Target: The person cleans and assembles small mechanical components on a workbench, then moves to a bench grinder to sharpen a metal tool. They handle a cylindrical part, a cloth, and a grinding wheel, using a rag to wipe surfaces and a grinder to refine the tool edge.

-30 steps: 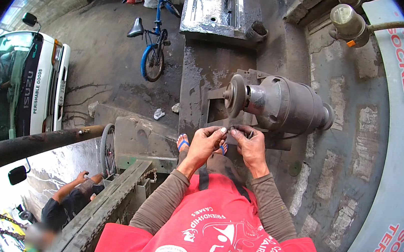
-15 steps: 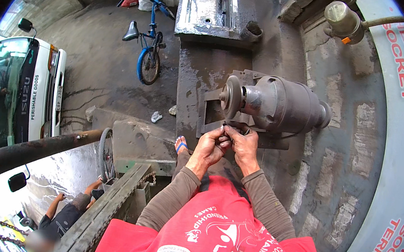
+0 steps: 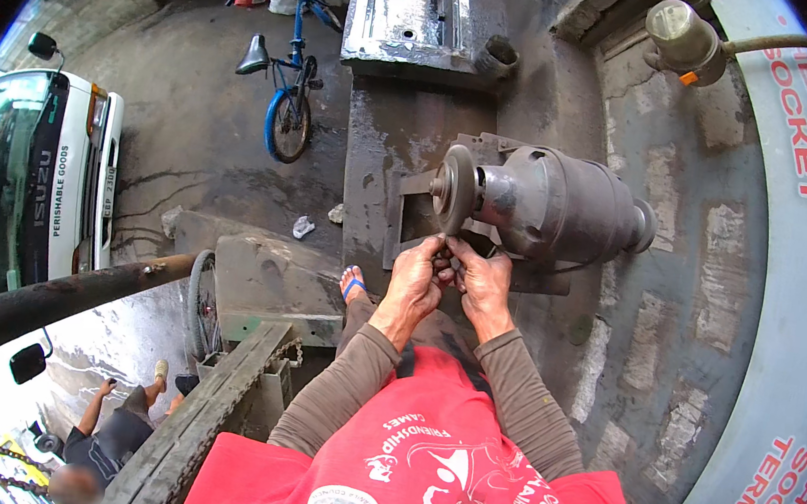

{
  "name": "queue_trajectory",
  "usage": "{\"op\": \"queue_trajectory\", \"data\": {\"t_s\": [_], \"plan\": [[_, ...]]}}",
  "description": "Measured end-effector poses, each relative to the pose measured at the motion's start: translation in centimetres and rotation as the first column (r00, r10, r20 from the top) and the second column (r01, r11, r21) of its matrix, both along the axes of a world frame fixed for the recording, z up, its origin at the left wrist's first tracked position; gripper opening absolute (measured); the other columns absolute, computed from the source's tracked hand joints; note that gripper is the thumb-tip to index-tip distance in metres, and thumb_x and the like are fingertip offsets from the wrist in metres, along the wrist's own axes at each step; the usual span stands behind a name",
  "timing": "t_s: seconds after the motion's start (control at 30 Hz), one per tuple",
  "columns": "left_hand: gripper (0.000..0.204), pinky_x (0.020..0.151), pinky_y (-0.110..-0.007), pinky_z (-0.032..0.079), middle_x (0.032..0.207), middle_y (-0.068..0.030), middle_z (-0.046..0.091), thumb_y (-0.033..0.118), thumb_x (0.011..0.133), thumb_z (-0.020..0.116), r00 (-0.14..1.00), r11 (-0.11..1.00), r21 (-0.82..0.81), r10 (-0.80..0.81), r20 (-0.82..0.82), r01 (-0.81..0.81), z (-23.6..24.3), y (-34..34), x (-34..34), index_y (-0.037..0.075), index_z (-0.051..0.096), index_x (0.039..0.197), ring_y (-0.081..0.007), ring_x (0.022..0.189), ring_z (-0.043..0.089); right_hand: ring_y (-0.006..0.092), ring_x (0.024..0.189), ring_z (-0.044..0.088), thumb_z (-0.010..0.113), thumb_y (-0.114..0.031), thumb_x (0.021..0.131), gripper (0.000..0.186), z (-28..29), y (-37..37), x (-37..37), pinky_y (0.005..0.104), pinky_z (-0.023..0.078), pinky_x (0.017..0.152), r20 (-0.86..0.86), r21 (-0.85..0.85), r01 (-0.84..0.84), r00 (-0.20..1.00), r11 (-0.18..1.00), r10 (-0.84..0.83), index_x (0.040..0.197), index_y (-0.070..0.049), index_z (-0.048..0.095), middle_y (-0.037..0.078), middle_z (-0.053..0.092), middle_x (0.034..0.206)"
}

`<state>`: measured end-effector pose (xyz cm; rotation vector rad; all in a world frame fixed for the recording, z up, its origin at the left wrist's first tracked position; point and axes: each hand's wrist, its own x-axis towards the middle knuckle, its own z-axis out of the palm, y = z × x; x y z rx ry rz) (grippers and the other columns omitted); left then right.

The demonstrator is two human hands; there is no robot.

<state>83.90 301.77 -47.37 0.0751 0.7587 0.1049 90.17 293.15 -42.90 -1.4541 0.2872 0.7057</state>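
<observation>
A grey bench grinder (image 3: pixel 570 207) stands on a dark metal bench in front of me, its grinding wheel (image 3: pixel 455 190) on the left end. Just below that wheel, my left hand (image 3: pixel 417 279) and my right hand (image 3: pixel 481 284) meet with fingertips pinched together. Between them is a small dark piece that the fingers mostly hide; its kind I cannot make out. The fingertips are at the wheel's lower rim, and whether the piece touches it cannot be seen. Both hands are closed.
A metal trough (image 3: pixel 411 11) lies beyond the grinder. A blue bicycle (image 3: pixel 290 102) stands on the floor to the left, near a white truck (image 3: pixel 40 177). A wooden beam (image 3: pixel 202 419), a dark pipe (image 3: pixel 75 297) and another person (image 3: pixel 114 438) are at lower left. A lettered signboard (image 3: pixel 777 328) lines the right.
Both hands have moved slightly up to the grinding wheel's lower rim, still pinched together. The whole view has shifted a little. The other person at lower left has changed posture.
</observation>
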Motion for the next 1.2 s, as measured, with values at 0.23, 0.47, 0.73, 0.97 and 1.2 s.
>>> {"op": "queue_trajectory", "data": {"t_s": [0.23,0.47,0.73,0.97,1.2], "plan": [[0.02,0.048,-0.024,0.034,0.069,0.004,0.05,0.019,0.097,0.064,0.986,0.943,0.302,-0.103,-0.131,0.139,1.7,1.5,-0.8,0.007,0.064,0.082,-0.0063,0.053,0.041,0.0128,0.086,0.067,0.079,-0.013,0.086,0.023,1.1,-0.6,1.1,0.0284,0.052,0.081,0.215,-0.255,-0.29,0.913,0.923,0.346,0.103,0.002,0.076,0.007,0.076,0.098],[0.017,0.049,-0.024,0.036,0.073,0.0,0.055,0.016,0.099,0.062,0.988,0.984,0.16,-0.061,-0.141,0.083,1.7,2.4,-0.8,0.001,0.065,0.092,-0.0078,0.056,0.043,0.0129,0.088,0.067,0.077,-0.011,0.088,0.021,-0.2,-0.3,0.8,0.0294,0.052,0.081,0.208,-0.173,-0.251,0.936,0.953,0.284,0.104,0.002,0.075,0.006,0.076,0.097],[0.016,0.053,-0.024,0.039,0.08,-0.0034,0.057,0.012,0.101,0.058,0.998,0.988,0.15,-0.038,-0.057,0.046,0.9,1.8,-0.6,-0.002,0.064,0.097,-0.0086,0.063,0.046,0.004,0.047,0.044,0.075,-0.01,0.09,0.007,-0.6,-0.4,0.6,0.0252,0.032,0.043,0.041,0.087,-0.102,0.994,0.991,0.099,0.092,-0.005,0.071,-0.004,0.061,0.069],[0.016,0.053,-0.023,0.04,0.08,-0.0044,0.058,0.01,0.1,0.06,1.0,0.999,0.035,-0.006,-0.029,0.007,0.1,1.6,-0.5,-0.005,0.064,0.1,-0.0086,0.062,0.045,0.0044,0.041,0.036,0.075,-0.012,0.09,0.013,-0.5,0.0,0.2,0.025,0.025,0.038,-0.002,0.095,-0.033,0.999,0.995,0.033,0.085,-0.003,0.067,-0.005,0.051,0.06],[0.015,0.053,-0.022,0.039,0.079,-0.0038,0.058,0.01,0.099,0.061,1.0,0.999,0.034,0.013,-0.028,-0.012,1.5,1.7,-1.0,-0.005,0.066,0.1,-0.0082,0.06,0.044,0.0041,0.044,0.039,0.075,-0.014,0.091,0.014,-0.4,-0.3,-0.1,0.0241,0.028,0.04,0.021,0.105,-0.064,0.998,0.992,0.062,0.09,-0.001,0.069,-0.004,0.053,0.064]]}}
